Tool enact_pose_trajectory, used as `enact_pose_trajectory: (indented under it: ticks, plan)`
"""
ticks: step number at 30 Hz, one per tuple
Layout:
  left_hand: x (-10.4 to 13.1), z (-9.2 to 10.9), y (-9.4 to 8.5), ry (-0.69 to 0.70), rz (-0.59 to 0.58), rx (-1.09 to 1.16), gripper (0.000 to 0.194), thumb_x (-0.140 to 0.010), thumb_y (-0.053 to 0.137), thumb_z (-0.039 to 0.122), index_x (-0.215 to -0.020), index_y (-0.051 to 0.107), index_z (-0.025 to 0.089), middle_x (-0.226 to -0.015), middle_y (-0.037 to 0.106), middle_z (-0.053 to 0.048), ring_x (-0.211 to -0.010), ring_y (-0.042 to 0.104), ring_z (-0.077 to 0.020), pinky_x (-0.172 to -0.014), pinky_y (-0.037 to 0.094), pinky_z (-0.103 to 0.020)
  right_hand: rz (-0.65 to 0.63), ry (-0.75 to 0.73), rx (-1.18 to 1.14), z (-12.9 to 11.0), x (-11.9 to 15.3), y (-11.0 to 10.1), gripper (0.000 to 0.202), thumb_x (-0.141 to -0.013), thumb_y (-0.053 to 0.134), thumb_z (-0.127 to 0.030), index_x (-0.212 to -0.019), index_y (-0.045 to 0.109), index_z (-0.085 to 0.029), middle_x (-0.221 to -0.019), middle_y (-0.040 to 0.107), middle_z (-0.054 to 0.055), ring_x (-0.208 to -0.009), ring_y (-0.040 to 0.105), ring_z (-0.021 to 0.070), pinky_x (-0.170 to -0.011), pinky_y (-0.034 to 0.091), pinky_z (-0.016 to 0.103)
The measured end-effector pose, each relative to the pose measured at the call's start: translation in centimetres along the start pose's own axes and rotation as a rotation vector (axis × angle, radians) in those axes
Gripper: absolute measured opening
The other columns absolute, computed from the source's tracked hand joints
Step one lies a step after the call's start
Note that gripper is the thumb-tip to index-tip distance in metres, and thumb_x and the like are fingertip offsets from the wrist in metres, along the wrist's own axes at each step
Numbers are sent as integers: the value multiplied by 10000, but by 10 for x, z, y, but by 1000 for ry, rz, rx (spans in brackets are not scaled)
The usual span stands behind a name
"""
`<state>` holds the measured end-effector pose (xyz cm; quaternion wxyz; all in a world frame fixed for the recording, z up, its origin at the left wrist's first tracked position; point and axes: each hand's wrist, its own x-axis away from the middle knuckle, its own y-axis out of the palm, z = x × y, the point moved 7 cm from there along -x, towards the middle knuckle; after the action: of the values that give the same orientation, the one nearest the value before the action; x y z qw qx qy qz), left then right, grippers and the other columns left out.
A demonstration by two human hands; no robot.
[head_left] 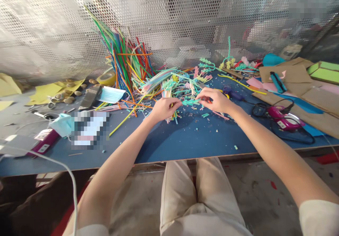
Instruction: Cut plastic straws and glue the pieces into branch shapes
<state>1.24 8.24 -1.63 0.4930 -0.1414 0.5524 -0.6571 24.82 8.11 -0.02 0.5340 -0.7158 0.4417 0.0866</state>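
Fingers (177,104) of the left hand (163,109) were pinched on one end of a short, mint-green, fuzzy-looking leafy sprig (190,102), as I saw over my remote feed. The fingers of the right hand (215,100) grasped its other end, so I had the sprig held between both hands, over the blue table (190,140); I could not tell whether it touched the surface. Just behind it lay a tangled heap of mint, pink and yellow fuzzy pieces (169,84), and small mint-green clippings (205,115) were scattered near the right hand. Beside that hand I made out a dark purple corded tool (233,93), with a magenta power strip (288,123) farther right. Toward my left, a long, thin yellow stem (127,116) lay near the forearm, and a pleated light-blue face mask (112,94) rested beyond it. Behind these, a tall bundle of multicoloured stems (116,57) rose before a perforated silver metal panel (185,17).
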Motion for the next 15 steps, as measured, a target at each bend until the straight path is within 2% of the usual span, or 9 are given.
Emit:
enact_pose_trajectory:
  ticks: [6, 10, 15]
  plan:
    - [0, 1, 0, 14, -4, 14, 405, -1052, 520, 488, -1038, 831, 228, -894, 826, -37, -729, 712, -168, -668, 429, -277, -5, -6, -45, 3, -1, 3, 158, -1041, 655, -379, -992, 698, -235, -988, 665, 43, -733, 571, 150, -723, 505, 330]
    - [0, 0, -1, 10, 8, 13, 399, -1051, 525, 484, -1035, 832, 230, -913, 830, -37, -746, 719, -170, -680, 442, -276, 5, 47, 2, 2, -1, 0, 133, -1045, 620, -338, -973, 665, -235, -968, 657, 36, -736, 571, 156, -726, 494, 330]
    - [-1, -3, -4, -28, 46, -18, 393, -1055, 520, 480, -1029, 832, 241, -918, 829, -37, -736, 708, -175, -685, 450, -287, 155, 177, 150, 13, 2, -25, 119, -1020, 605, -321, -957, 658, -235, -938, 681, 48, -751, 604, 186, -727, 503, 348]
